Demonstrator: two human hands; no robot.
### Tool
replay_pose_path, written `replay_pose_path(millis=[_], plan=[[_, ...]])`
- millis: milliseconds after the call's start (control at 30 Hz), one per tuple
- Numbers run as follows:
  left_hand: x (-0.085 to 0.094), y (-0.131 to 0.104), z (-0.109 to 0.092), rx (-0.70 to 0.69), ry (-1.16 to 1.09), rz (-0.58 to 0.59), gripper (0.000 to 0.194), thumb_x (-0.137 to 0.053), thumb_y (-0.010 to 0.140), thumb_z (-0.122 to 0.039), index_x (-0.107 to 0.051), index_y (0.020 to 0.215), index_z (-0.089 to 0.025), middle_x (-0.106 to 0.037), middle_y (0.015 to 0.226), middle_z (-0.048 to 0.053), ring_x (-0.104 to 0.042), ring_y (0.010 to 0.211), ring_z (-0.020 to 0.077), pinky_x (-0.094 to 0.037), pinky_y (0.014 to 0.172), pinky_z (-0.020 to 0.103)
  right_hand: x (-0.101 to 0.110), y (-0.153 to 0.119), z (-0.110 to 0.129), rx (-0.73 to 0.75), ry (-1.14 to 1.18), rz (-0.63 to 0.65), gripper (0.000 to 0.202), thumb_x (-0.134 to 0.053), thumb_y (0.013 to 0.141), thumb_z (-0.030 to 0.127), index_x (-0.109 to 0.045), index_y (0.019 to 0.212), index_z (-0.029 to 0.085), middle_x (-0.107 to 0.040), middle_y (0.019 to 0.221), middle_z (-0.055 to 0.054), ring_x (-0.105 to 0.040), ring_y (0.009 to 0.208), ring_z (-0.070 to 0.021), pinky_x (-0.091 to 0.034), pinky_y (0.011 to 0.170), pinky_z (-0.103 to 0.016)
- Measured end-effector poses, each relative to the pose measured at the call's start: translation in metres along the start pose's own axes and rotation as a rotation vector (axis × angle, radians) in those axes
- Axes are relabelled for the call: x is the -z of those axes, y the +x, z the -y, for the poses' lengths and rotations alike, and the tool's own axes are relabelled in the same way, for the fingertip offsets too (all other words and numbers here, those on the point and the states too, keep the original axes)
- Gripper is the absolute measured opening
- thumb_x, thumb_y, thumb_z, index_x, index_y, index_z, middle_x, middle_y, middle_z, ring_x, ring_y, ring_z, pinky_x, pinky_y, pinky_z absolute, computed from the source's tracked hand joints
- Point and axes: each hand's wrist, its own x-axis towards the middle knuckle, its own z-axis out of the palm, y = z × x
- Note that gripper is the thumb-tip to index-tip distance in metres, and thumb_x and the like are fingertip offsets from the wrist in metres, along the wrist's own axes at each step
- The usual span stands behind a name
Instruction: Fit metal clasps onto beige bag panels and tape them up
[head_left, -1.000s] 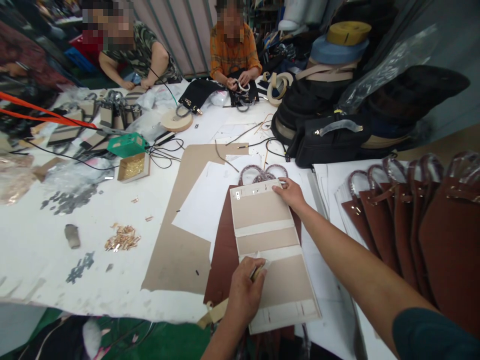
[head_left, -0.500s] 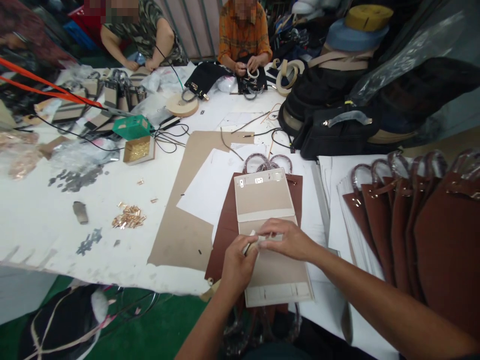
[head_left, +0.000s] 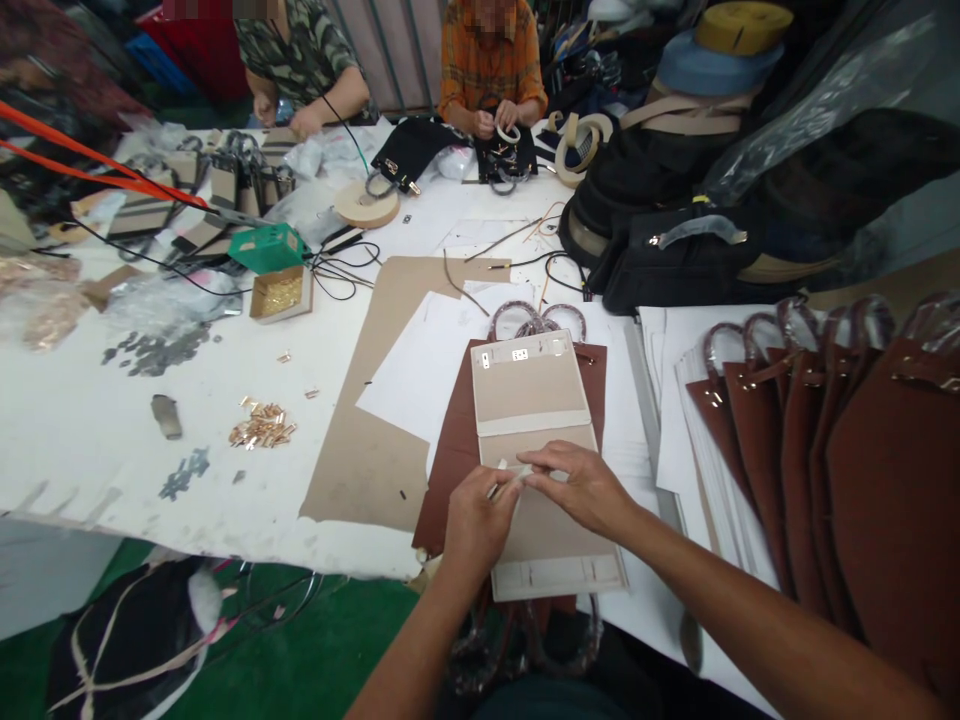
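Observation:
My left hand [head_left: 481, 515] is closed around a small pale item, perhaps a strip or roll of tape; its kind is hard to make out. The fingers of my right hand [head_left: 581, 482] pinch the same whitish strip [head_left: 519, 474] close to the left fingertips. Both hands are over a beige bag lining panel [head_left: 529, 392], which has a pale band across its middle and small metal fittings near its top edge. Beneath that panel lies a brown bag piece [head_left: 442, 485] with plastic-wrapped handles [head_left: 514, 318] at its far end.
Several brown bags [head_left: 892, 490] lean in a row at the right. Black bags [head_left: 675, 250] are piled behind them. Gold fittings [head_left: 262, 426], a small open box [head_left: 281, 294] and grey metal pieces [head_left: 161, 348] lie to the left. Two co-workers [head_left: 491, 60] work across the table.
My fingers have shifted slightly over the pale strip, and the right fingertips pinch it closer to the left hand. The whole view has moved a little with my head.

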Motion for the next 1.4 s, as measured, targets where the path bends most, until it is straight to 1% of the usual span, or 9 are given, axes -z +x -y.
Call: replay_pose_path(millis=[167, 300, 433, 667, 833, 933, 1067, 1200, 1400], plan=[[-0.002, -0.001, 0.006, -0.003, 0.143, 0.026, 0.023, -0.067, 0.090, -0.026, -0.059, 0.069, -0.020, -0.060, 0.072, -0.001, -0.056, 0.068, 0.0144, -0.037, 0.065, 0.027, 0.007, 0.009, -0.001, 0.065, -0.088, 0.093, 0.008, -0.074, 0.086, 0.018, -0.075, 0.085, 0.026, -0.072, 0.083, 0.002, -0.066, 0.080, -0.0150, -0.047, 0.079, -0.030], [-0.003, -0.002, 0.006, -0.067, 0.208, 0.032, 0.025, -0.062, 0.093, -0.027, -0.054, 0.070, -0.021, -0.056, 0.072, -0.002, -0.053, 0.066, 0.0137, -0.035, 0.063, 0.027, 0.010, 0.017, -0.002, 0.138, -0.217, 0.116, 0.007, -0.076, 0.085, 0.019, -0.072, 0.082, 0.024, -0.072, 0.081, 0.004, -0.066, 0.077, -0.0141, -0.041, 0.081, -0.031], [-0.005, 0.000, -0.001, -0.201, 0.357, -0.008, 0.024, -0.054, 0.096, -0.022, -0.052, 0.072, -0.022, -0.057, 0.077, 0.001, -0.054, 0.069, 0.0149, -0.036, 0.064, 0.028, 0.006, 0.020, -0.004, 0.196, -0.321, 0.067, 0.007, -0.072, 0.088, 0.020, -0.070, 0.081, 0.023, -0.073, 0.079, 0.002, -0.065, 0.077, -0.0155, -0.038, 0.081, -0.033], [-0.005, 0.016, -0.007, -0.303, 0.549, -0.099, 0.022, -0.054, 0.096, -0.018, -0.054, 0.074, -0.023, -0.058, 0.081, 0.005, -0.058, 0.076, 0.0199, -0.039, 0.064, 0.030, -0.012, 0.036, -0.010, 0.069, -0.337, -0.105, 0.009, -0.067, 0.090, 0.022, -0.071, 0.082, 0.024, -0.075, 0.081, 0.001, -0.067, 0.079, -0.0165, -0.039, 0.082, -0.034], [-0.004, 0.009, -0.002, -0.283, 0.446, -0.106, 0.027, -0.052, 0.095, -0.018, -0.049, 0.068, -0.023, -0.056, 0.074, 0.003, -0.056, 0.069, 0.0173, -0.038, 0.063, 0.030, 0.002, 0.088, -0.036, -0.193, -0.124, -0.381, 0.019, -0.063, 0.090, 0.037, -0.074, 0.086, 0.023, -0.077, 0.089, -0.002, -0.068, 0.079, -0.0203, -0.048, 0.077, -0.032], [-0.004, 0.002, 0.009, -0.165, 0.299, -0.109, 0.027, -0.053, 0.095, -0.020, -0.047, 0.068, -0.023, -0.054, 0.072, 0.001, -0.055, 0.066, 0.0144, -0.039, 0.064, 0.028, 0.013, 0.129, -0.056, -0.282, 0.024, -0.364, 0.025, -0.064, 0.085, 0.042, -0.075, 0.088, 0.020, -0.077, 0.085, -0.003, -0.068, 0.077, -0.0212, -0.051, 0.074, -0.032], [-0.004, -0.002, 0.024, -0.053, 0.212, -0.088, 0.029, -0.055, 0.094, -0.022, -0.045, 0.067, -0.022, -0.053, 0.071, -0.001, -0.054, 0.065, 0.0128, -0.036, 0.062, 0.026, 0.014, 0.168, -0.072, -0.320, -0.126, -0.341, 0.021, -0.063, 0.085, 0.038, -0.075, 0.087, 0.021, -0.078, 0.088, -0.004, -0.068, 0.080, -0.0204, -0.050, 0.077, -0.031], [-0.009, -0.004, 0.030, -0.034, 0.187, -0.056, 0.027, -0.056, 0.092, -0.021, -0.046, 0.067, -0.022, -0.052, 0.070, -0.002, -0.054, 0.064, 0.0125, -0.035, 0.062, 0.025, 0.007, 0.180, -0.076, -0.385, -0.380, -0.336, 0.016, -0.063, 0.087, 0.036, -0.075, 0.089, 0.025, -0.078, 0.094, -0.002, -0.068, 0.088, -0.0213, -0.047, 0.077, -0.031], [-0.014, -0.009, 0.032, -0.037, 0.154, -0.034, 0.027, -0.056, 0.091, -0.021, -0.045, 0.067, -0.022, -0.052, 0.070, -0.002, -0.053, 0.064, 0.0126, -0.036, 0.062, 0.026, 0.004, 0.183, -0.079, -0.405, -0.600, -0.314, 0.020, -0.061, 0.089, 0.039, -0.074, 0.096, 0.026, -0.076, 0.098, -0.004, -0.067, 0.091, -0.0244, -0.046, 0.078, -0.034]])
